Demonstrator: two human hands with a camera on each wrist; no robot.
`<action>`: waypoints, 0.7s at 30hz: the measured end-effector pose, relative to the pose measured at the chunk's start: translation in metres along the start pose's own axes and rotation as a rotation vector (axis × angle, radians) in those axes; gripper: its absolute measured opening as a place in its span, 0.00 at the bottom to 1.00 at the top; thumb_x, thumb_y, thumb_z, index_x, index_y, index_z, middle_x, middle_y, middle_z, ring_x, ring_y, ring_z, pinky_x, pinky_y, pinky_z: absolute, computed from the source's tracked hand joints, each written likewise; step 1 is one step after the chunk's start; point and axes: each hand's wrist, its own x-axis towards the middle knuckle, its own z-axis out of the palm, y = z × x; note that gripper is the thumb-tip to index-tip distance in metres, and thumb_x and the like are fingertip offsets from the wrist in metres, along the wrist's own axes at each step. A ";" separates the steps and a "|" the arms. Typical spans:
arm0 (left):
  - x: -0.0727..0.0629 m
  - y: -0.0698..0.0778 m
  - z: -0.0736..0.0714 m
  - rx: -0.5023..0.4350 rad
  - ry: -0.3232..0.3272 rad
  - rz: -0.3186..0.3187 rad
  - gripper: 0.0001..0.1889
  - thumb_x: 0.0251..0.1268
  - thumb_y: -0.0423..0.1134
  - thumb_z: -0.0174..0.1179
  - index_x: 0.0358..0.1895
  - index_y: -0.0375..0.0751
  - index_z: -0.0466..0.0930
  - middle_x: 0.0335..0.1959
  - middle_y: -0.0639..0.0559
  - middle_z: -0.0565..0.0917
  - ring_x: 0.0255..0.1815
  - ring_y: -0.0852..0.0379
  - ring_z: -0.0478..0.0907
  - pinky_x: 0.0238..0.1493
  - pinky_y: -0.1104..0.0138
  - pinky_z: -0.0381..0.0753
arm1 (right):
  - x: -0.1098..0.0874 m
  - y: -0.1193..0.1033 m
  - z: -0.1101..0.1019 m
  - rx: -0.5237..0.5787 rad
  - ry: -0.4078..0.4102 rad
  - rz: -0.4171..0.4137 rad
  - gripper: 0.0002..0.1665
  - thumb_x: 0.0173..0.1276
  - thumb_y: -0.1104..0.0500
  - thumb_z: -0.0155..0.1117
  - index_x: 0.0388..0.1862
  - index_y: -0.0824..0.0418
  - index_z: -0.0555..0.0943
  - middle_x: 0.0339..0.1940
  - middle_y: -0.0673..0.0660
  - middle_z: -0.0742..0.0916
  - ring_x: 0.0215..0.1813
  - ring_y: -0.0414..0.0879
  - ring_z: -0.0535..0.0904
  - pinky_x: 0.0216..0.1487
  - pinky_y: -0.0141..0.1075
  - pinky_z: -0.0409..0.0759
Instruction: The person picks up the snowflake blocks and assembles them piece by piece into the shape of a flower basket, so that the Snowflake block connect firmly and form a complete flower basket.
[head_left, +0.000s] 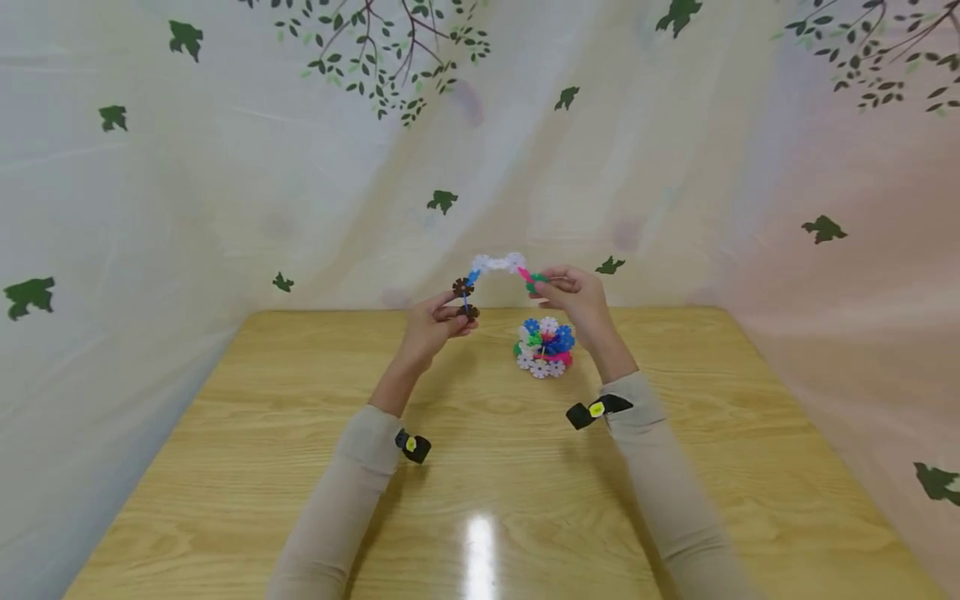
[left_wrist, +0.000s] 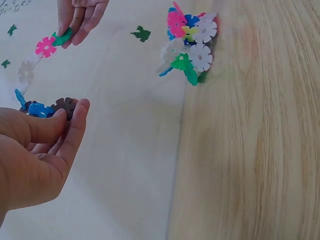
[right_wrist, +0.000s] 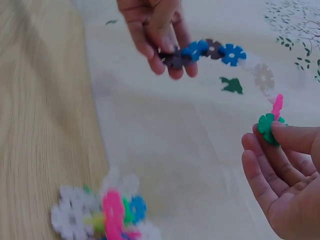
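A chain of interlocking plastic snowflake discs [head_left: 495, 264] arches in the air between both hands. My left hand [head_left: 433, 329] pinches its brown end disc [left_wrist: 65, 106] between thumb and fingers. From there the chain runs through blue disc [right_wrist: 233, 54], another brown one and several white discs [right_wrist: 263, 76] to a pink disc [left_wrist: 45, 47] and a green disc [right_wrist: 269, 128]. My right hand [head_left: 581, 300] pinches that green end disc with thumb and fingertips. Below and between the hands, a ball-like cluster of joined discs [head_left: 544, 348] in white, blue, pink and green sits on the table.
The wooden table [head_left: 480, 467] has its far edge just behind the cluster. A pale curtain [head_left: 337, 167] with printed leaves and branches hangs behind and at both sides. A black wrist camera [head_left: 414, 447] sits on the left sleeve and another wrist camera [head_left: 581, 415] on the right.
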 end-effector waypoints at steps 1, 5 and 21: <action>0.001 0.000 0.003 0.021 -0.006 0.010 0.28 0.71 0.20 0.55 0.73 0.29 0.66 0.57 0.25 0.81 0.42 0.49 0.90 0.47 0.66 0.88 | 0.000 0.000 -0.006 -0.048 0.004 -0.001 0.13 0.73 0.61 0.67 0.51 0.67 0.81 0.36 0.43 0.90 0.41 0.38 0.89 0.51 0.40 0.88; 0.006 -0.001 0.019 0.098 -0.027 0.032 0.18 0.70 0.21 0.58 0.62 0.23 0.75 0.53 0.25 0.83 0.50 0.36 0.87 0.52 0.57 0.87 | 0.000 0.003 -0.030 -0.233 0.010 -0.010 0.16 0.72 0.58 0.68 0.50 0.70 0.82 0.39 0.50 0.91 0.40 0.35 0.87 0.47 0.33 0.88; 0.016 -0.028 0.053 0.428 -0.050 0.002 0.10 0.67 0.32 0.67 0.47 0.30 0.87 0.42 0.37 0.90 0.40 0.44 0.88 0.48 0.54 0.88 | -0.003 0.036 -0.079 -0.453 -0.028 0.064 0.14 0.73 0.60 0.67 0.49 0.70 0.85 0.44 0.65 0.90 0.38 0.36 0.83 0.43 0.33 0.85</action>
